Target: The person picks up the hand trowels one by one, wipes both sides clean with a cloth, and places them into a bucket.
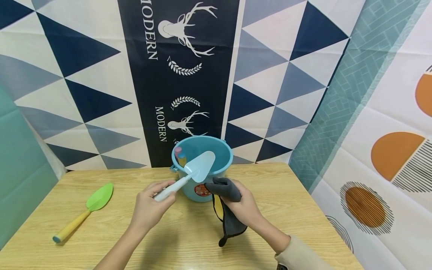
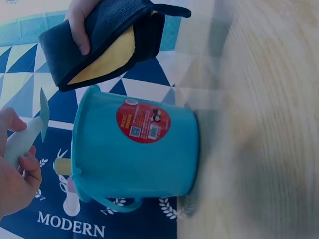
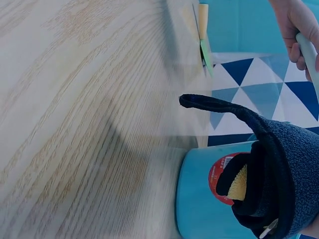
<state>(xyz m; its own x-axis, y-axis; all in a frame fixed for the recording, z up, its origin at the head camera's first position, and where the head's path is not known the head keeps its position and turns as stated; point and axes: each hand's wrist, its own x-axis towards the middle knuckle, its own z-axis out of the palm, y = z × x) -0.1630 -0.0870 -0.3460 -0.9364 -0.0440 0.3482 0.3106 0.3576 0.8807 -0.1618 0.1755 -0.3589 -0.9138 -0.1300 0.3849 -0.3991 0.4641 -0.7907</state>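
The whole arrangement is being carried by the wooden bench (image 1: 290,198). At its far edge, a blue bucket (image 2: 134,172) is being supported upright, its mouth facing up, seemingly so that its contents are being contained. Before it, a dark cloth (image 1: 233,221) with a yellow inner face is being held bunched and partly folded, its looped corner being left to hang; by this fold a thick pad is probably being formed. On the left of the bench, a green trowel (image 1: 92,204) is being left flat, well apart, presumably so that the middle is being spared.

The pale blue trowel (image 1: 199,167) is being held above the level of the bucket's rim, by its handle, apparently so that the blade is being left bare. Whether it is being held over the mouth or just in front cannot be told.

Its handle is being gripped between the thumb and curled fingers of the left hand (image 1: 150,206), the blade being angled up and away. The cloth is being gripped by the right hand (image 1: 246,206), whose fingers are being partly hidden by the fabric. Inside the bucket, coloured handle ends (image 1: 182,161) are being leaned against the left wall.
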